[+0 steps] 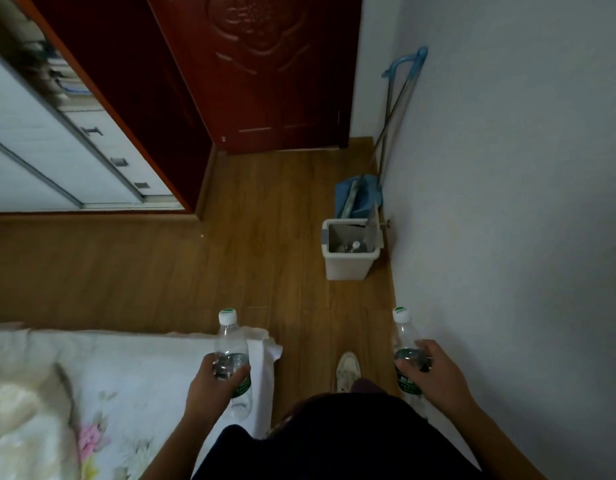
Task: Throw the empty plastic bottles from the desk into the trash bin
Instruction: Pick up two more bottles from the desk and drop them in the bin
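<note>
Nearest: left hand [220, 375], fingers wrapped round the labelled middle of a clear plastic water bottle [230, 355], white-and-green cap up, held upright over the corner of the bed [126, 368].

Right hand [428, 365], likewise clamped on a second water bottle [405, 336], cap up, carried close beside the grey wall [507, 202]. Both bottles look empty.

Between the hands, lower: one white shoe [347, 370] on the wood-plank floor [195, 271], toe pointing ahead.

Middle distance: white trash bin [350, 265], rectangular, standing on the floor against the wall, ahead and slightly right. Its mouth is open; at least one clear bottle already lies inside. A flap stands up along its right edge.

Just behind the bin: blue dustpan [360, 199] with a long-handled tool [400, 109] leaning on the wall.

Far: dark red door [265, 71], shut; white wardrobe [74, 150] with sliding panels to the left.

Handling note, as judgement: the bin is well apart from the hands, so close in first. The mouth is narrow; drop each bottle from directly above, one hand at a time, base or cap first, not sideways. Keep clear of the raised flap and the leaning handle.
</note>
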{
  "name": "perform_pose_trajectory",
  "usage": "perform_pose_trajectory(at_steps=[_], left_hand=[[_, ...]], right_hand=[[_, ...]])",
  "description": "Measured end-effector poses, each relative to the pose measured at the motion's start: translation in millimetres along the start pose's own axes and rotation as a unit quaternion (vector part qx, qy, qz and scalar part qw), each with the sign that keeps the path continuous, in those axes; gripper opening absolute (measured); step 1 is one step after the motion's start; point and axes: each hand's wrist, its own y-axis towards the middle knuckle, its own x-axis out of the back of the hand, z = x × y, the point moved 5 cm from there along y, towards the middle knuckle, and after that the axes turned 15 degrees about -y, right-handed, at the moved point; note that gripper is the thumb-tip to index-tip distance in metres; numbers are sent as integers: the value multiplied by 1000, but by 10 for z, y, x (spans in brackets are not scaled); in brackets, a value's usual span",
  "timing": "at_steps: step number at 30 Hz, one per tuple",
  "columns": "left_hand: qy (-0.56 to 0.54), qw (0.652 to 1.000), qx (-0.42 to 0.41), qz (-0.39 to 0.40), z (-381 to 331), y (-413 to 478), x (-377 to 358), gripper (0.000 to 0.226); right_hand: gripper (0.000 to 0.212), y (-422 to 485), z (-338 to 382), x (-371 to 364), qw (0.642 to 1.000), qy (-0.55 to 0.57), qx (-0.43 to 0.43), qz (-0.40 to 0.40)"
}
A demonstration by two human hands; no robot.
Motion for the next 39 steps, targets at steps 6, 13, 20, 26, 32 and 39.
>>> perform_pose_trajectory(at_steps=[6,13,20,26,32,39], left_hand=[[-29,999,21,-33,-346,504,52,53],[-27,998,42,-40,-807,1334,152,49],[-38,998,39,28,-1519,2703,239,50],[-24,996,0,80,-2430,3593,125,43],[30,990,-37,130,-3018,4195,-231,45],[45,977,-69,195,-3590,4299,-828,40]], right_hand=[[48,964,1053,345,998,-20,54,19],[62,1905,1939,416,996,-31,77,38],[49,2615,2446,365,999,-22,28,22],[48,2910,2721,388,1000,-4,-29,-6],[46,2998,2828,484,997,17,-58,-53],[34,3164,2870,626,990,59,-79,-104]])
